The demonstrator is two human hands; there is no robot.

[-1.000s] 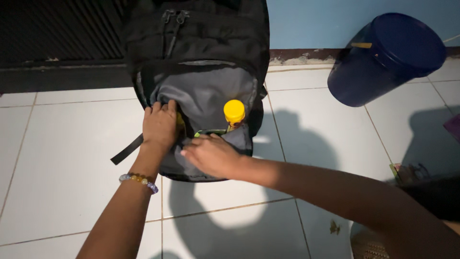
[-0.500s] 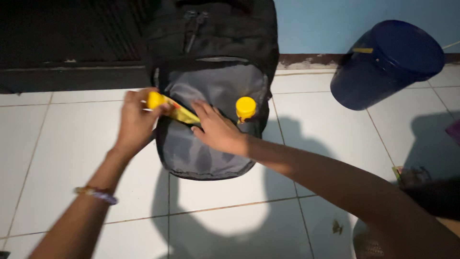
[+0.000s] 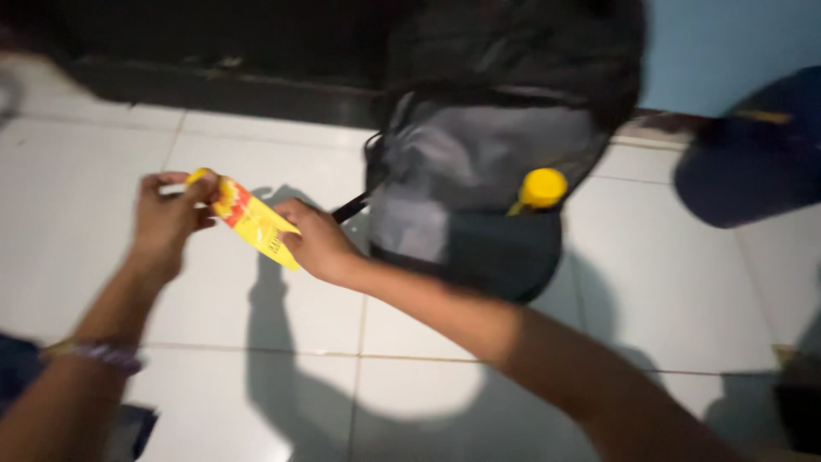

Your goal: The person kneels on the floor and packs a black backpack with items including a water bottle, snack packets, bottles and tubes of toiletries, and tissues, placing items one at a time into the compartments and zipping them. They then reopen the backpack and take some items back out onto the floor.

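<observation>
Both my hands hold a flat yellow packet [image 3: 250, 221] with red print, over the white floor tiles left of the backpack. My left hand [image 3: 169, 218] grips its upper left end. My right hand [image 3: 316, 239] pinches its lower right end. The black backpack [image 3: 496, 145] with grey lining stands open against the wall to the right. A yellow-capped bottle [image 3: 540, 190] sticks up out of its front pocket. The picture is blurred by motion.
A dark blue bucket [image 3: 753, 162] lies tilted on the floor at the right, next to the blue wall. A dark low ledge [image 3: 214, 60] runs along the back left. White tiles [image 3: 282, 376] cover the floor in front of me.
The yellow packet has come out of the backpack and moved left over the tiles. My right hand left the bag and took the packet's other end. The view has swung to the left.
</observation>
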